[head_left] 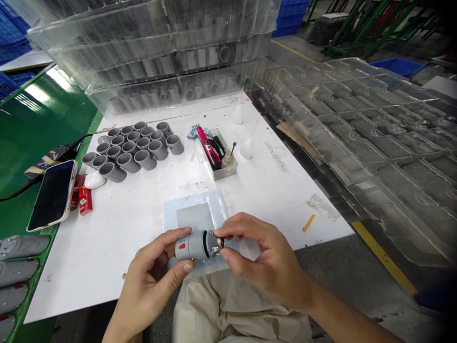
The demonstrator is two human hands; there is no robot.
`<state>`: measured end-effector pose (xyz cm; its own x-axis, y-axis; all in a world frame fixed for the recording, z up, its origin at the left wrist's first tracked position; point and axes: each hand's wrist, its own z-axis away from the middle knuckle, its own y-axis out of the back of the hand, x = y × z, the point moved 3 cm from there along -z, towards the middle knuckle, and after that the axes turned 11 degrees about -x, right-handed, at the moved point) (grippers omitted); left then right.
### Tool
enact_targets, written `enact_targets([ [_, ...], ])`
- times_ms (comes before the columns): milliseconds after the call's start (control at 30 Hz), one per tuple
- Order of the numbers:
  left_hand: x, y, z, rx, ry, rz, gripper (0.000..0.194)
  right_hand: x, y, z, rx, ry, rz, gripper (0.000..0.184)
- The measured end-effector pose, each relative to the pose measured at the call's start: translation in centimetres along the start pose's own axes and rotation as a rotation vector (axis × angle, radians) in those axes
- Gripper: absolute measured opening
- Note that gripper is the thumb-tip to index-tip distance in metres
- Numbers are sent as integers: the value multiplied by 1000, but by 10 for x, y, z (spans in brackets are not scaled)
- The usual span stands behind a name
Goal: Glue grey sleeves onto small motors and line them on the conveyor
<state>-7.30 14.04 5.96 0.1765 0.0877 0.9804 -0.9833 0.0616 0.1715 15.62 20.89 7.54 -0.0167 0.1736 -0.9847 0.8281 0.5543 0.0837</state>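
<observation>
My left hand [157,269] is closed around a grey cylinder [193,244] with a small red mark, held on its side above the table's front edge. At the cylinder's right end, the thumb and fingers of my right hand [259,255] pinch a round grey end piece [213,244] with metal parts on it. A dark gap shows between the cylinder and this end piece. Beneath both hands lies a light blue plastic sheet [194,197] with a greyish square [194,215] on it.
Several upright grey tubes [144,158] stand at the table's left. A small clear box [226,172] holds a red-and-black tool [208,146]; white bottles [246,148] stand beside it. A phone [52,195] lies at the left edge. Stacked clear trays [150,64] rise behind; more trays [357,124] lie right.
</observation>
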Motion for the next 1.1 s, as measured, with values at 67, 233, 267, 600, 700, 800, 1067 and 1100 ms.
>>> enact_targets([
  [67, -1, 1, 0, -25, -15, -11, 38, 1, -1, 1, -6, 11, 6, 28],
  [233, 4, -3, 0, 40, 38, 12, 39, 0, -2, 1, -14, 0, 15, 29],
  [267, 5, -3, 0, 58, 51, 14, 40, 0, -1, 1, -13, -1, 16, 28],
  [600, -6, 5, 2, -74, -17, -28, 40, -2, -1, 1, -43, 0, 15, 30],
  [700, -4, 3, 2, -75, -17, -23, 40, -1, -1, 2, -52, 9, 15, 31],
  [800, -1, 1, 1, -48, -6, 9, 39, 0, 0, 1, -63, 17, 13, 29],
  [1067, 1, 1, -1, 18, -14, -32, 37, 0, -10, 12, 78, -38, 110, 8],
  [1100, 1, 2, -1, 45, -36, -67, 36, -1, -13, 15, 71, -72, 113, 13],
])
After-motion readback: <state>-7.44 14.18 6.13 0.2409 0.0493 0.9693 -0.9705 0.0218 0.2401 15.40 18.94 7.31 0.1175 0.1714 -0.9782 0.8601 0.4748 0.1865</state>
